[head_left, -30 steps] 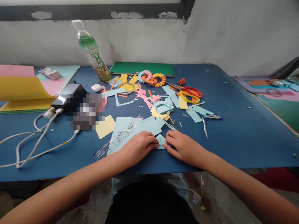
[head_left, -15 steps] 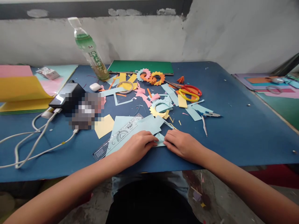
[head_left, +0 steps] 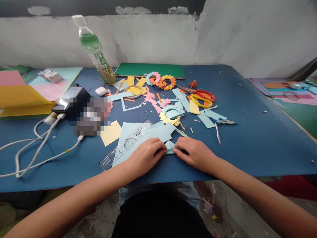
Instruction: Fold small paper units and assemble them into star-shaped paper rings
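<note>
Between my two hands, close to the table's front edge, is a small folded piece of light blue paper (head_left: pixel 169 146). My left hand (head_left: pixel 150 151) pinches its left end with curled fingers. At the other end my right hand (head_left: pixel 192 151) grips the paper between thumb and fingers. Part of the paper is hidden under the fingertips. Beside my left hand a clear plastic ruler (head_left: pixel 128 142) lies slantwise over a larger light blue sheet (head_left: pixel 127 129). A toothed yellow and blue paper ring (head_left: pixel 170 120) lies just beyond my hands.
Red and yellow scissors (head_left: pixel 201 99) and a compass (head_left: pixel 219 122) lie to the right among paper scraps. A tape roll (head_left: pixel 133 91), finished paper rings (head_left: pixel 162 81) and a drink bottle (head_left: pixel 97 56) are farther back. White cables (head_left: pixel 47 142) run from a black charger (head_left: pixel 71 100) at left.
The folded blue paper now shows a small raised point between my hands. Both hands have barely shifted. The whole view has tilted slightly.
</note>
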